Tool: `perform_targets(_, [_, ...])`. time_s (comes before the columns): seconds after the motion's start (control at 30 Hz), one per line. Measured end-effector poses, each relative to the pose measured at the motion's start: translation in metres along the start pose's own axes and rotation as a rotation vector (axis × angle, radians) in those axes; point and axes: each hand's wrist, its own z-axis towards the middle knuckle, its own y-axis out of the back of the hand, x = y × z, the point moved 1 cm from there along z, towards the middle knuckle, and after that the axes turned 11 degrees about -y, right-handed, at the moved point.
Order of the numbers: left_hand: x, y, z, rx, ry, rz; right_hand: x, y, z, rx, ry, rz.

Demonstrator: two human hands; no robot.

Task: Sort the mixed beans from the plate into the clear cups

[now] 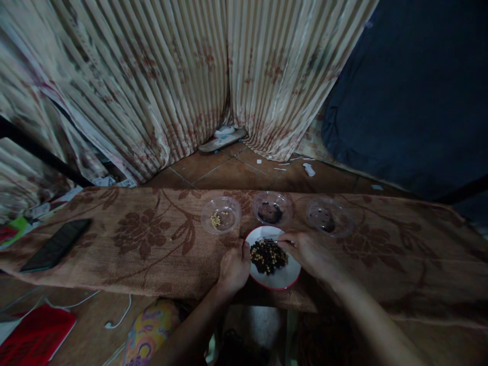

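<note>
A white plate [280,280] with a red rim holds a mixed pile of black and pale yellow beans [269,256]. My left hand [234,267] closes on the plate's left edge, thumb on the rim. Over the far side of the pile, my right hand [303,249] pinches a thin metallic tool [271,240]; its exact kind is hard to make out. Beyond the plate stand three transparent bowls. Pale beans lie in the left bowl [231,227], dark ones in the middle bowl [284,201]. The right bowl [341,223] has a dark patch in it, too dim to identify.
A brown floral cloth [145,264] covers the long table. At its left end lies a dark phone [57,245]. Striped curtains [183,76] hang behind, with a skateboard [224,141] on the tiled floor beneath. A white cable [124,315] and a red item [46,333] are at lower left.
</note>
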Motion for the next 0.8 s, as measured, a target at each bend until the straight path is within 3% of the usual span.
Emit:
perform_targets(0.23, [0.003,-0.003,-0.003,-0.028,-0.02,0.022,0.025,0.018,0.015,-0.121,0.028,0.171])
perform_targets(0.5, [0.002,0.001,-0.005,0.003,-0.027,0.004,0.073,0.004,0.055,-0.159,0.112,0.064])
perform_targets(0.63, [0.003,0.0,-0.005,0.008,-0.036,0.005,0.061,0.006,0.049,-0.198,0.107,0.074])
perform_targets(0.8, [0.007,-0.003,-0.004,-0.024,-0.05,-0.02,0.017,0.014,0.019,-0.19,0.005,0.076])
